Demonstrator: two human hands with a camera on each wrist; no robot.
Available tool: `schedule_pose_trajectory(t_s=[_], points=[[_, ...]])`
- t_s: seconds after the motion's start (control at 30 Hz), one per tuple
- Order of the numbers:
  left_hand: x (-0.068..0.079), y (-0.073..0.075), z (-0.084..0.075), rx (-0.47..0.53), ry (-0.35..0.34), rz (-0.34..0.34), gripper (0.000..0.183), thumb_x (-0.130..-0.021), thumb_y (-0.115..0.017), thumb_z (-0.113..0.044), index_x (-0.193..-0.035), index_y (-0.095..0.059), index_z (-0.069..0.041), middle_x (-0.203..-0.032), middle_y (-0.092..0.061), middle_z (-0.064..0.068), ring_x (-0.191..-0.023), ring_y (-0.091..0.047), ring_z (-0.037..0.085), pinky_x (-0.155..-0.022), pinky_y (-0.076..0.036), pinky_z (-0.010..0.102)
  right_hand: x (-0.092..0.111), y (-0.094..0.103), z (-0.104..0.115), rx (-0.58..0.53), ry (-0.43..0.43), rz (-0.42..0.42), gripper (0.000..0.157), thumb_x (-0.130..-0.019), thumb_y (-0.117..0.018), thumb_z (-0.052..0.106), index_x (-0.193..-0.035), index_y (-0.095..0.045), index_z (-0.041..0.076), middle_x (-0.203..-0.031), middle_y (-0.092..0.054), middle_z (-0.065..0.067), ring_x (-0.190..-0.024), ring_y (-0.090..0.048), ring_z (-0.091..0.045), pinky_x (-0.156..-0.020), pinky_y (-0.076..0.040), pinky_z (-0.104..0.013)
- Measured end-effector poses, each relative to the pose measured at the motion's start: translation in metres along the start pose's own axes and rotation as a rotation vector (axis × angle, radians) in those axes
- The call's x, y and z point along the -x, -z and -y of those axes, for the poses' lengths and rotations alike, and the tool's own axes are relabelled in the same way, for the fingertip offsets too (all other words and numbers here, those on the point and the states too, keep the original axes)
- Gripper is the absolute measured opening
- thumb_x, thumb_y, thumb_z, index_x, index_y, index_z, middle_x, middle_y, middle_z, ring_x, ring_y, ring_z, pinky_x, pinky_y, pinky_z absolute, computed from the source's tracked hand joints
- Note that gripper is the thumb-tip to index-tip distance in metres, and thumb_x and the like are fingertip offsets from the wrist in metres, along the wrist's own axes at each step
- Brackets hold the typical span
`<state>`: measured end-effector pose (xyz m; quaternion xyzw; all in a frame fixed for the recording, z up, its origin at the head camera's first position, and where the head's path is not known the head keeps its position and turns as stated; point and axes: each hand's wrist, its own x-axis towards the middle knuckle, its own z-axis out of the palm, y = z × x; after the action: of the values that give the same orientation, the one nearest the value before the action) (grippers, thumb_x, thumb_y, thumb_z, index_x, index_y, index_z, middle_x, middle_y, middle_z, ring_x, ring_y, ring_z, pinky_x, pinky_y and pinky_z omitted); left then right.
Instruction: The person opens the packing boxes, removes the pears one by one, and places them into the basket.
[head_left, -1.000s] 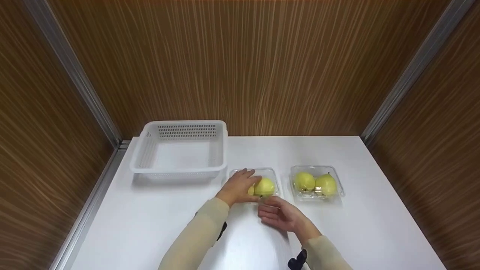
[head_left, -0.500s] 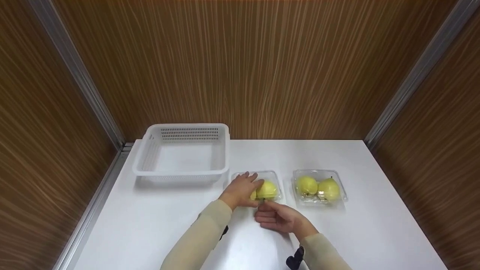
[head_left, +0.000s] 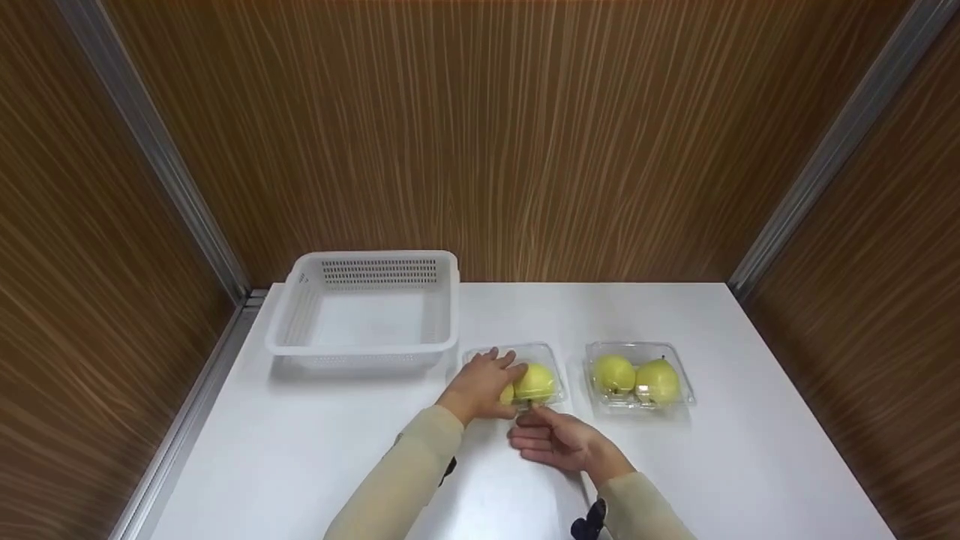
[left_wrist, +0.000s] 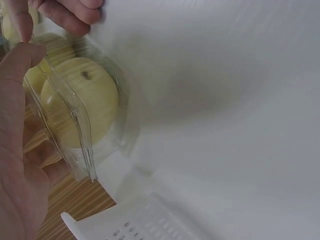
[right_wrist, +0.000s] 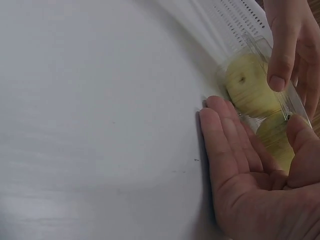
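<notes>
A clear plastic clamshell box (head_left: 556,379) with yellow pears (head_left: 535,382) inside lies in the middle of the white table. Over its left end my left hand (head_left: 478,386) holds the lid, thumb at the front rim and fingers reaching across the top. My right hand (head_left: 559,439) is at the box's front edge, palm turned toward it. In the right wrist view its thumb (right_wrist: 301,137) touches the rim, while the other fingers (right_wrist: 227,137) stretch low beside the pears. Whether the right index finger meets the rim underneath is hidden.
A second clamshell box (head_left: 679,375) with two yellow pears (head_left: 658,381) stands to the right. At the back left sits a white perforated basket (head_left: 364,349). Wood-grain panels (head_left: 480,142) enclose the table at the back and sides.
The whole head view has shifted slightly down. Both hands stay at the same box; the right thumb and fingers have shifted a little at its front rim.
</notes>
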<state>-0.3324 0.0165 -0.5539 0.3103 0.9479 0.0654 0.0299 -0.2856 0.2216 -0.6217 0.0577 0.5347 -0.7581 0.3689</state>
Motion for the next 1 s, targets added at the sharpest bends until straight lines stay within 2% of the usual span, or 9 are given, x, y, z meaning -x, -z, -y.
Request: schedule_pose_trajectory(t_s=[0.1,0.23,0.4,0.57,0.67,0.83,1.0], points=[[-0.002,-0.003,-0.004,0.017,0.016,-0.011,0.076,-0.081,-0.073,-0.050,-0.148,-0.049,-0.024,-0.156,-0.043,0.007,-0.144,-0.037,0.038,-0.116,-0.032,0.055,0.000,-0.001,-0.001,0.008,0.001,-0.043,0.061,-0.104,-0.043,0.037,-0.140,-0.044,-0.012,-0.125,-0.067,-0.021,-0.114,-0.067,-0.029,-0.099,-0.053,-0.041],[-0.007,-0.003,-0.009,-0.006,0.042,-0.038,0.074,-0.081,-0.073,-0.057,-0.142,-0.052,-0.022,-0.149,-0.050,0.008,-0.139,-0.044,0.039,-0.112,-0.036,0.057,0.000,-0.003,0.000,0.018,0.002,-0.074,0.065,-0.102,-0.047,0.041,-0.140,-0.046,-0.012,-0.123,-0.068,-0.020,-0.112,-0.068,-0.028,-0.097,-0.054,-0.040],[-0.014,0.000,-0.014,-0.076,0.074,-0.033,0.076,-0.076,-0.073,-0.061,-0.136,-0.051,-0.019,-0.134,-0.058,0.008,-0.129,-0.053,0.036,-0.104,-0.044,0.059,0.000,-0.003,0.002,0.000,-0.021,-0.033,0.076,-0.103,-0.044,0.051,-0.144,-0.039,-0.013,-0.128,-0.064,-0.023,-0.119,-0.064,-0.031,-0.103,-0.050,-0.043],[-0.017,0.009,-0.016,-0.043,0.078,0.004,0.077,-0.075,-0.078,-0.057,-0.138,-0.052,-0.021,-0.133,-0.059,0.006,-0.127,-0.054,0.034,-0.105,-0.044,0.055,-0.001,-0.001,0.003,-0.002,-0.018,-0.014,0.075,-0.104,-0.042,0.048,-0.146,-0.033,-0.013,-0.132,-0.061,-0.025,-0.121,-0.063,-0.032,-0.105,-0.048,-0.044],[-0.017,0.013,-0.016,-0.019,0.058,0.020,0.077,-0.075,-0.079,-0.053,-0.140,-0.051,-0.023,-0.138,-0.057,0.006,-0.130,-0.052,0.034,-0.108,-0.042,0.054,-0.001,-0.003,0.005,0.008,0.003,-0.058,0.069,-0.105,-0.044,0.043,-0.145,-0.036,-0.013,-0.131,-0.062,-0.025,-0.117,-0.065,-0.032,-0.102,-0.051,-0.044],[-0.017,0.012,-0.013,0.007,0.049,0.015,0.072,-0.076,-0.079,-0.048,-0.138,-0.053,-0.023,-0.142,-0.055,0.006,-0.133,-0.050,0.035,-0.110,-0.039,0.056,-0.002,-0.012,0.003,0.013,0.034,-0.179,0.064,-0.102,-0.051,0.040,-0.140,-0.045,-0.010,-0.123,-0.068,-0.021,-0.108,-0.070,-0.029,-0.095,-0.056,-0.042],[-0.014,0.007,-0.011,-0.024,0.041,-0.007,0.066,-0.075,-0.080,-0.049,-0.130,-0.055,-0.023,-0.133,-0.060,0.003,-0.125,-0.056,0.030,-0.105,-0.043,0.058,-0.003,-0.019,-0.003,0.042,0.056,-0.246,0.066,-0.102,-0.051,0.044,-0.139,-0.048,-0.010,-0.120,-0.069,-0.020,-0.104,-0.071,-0.028,-0.090,-0.058,-0.040]])
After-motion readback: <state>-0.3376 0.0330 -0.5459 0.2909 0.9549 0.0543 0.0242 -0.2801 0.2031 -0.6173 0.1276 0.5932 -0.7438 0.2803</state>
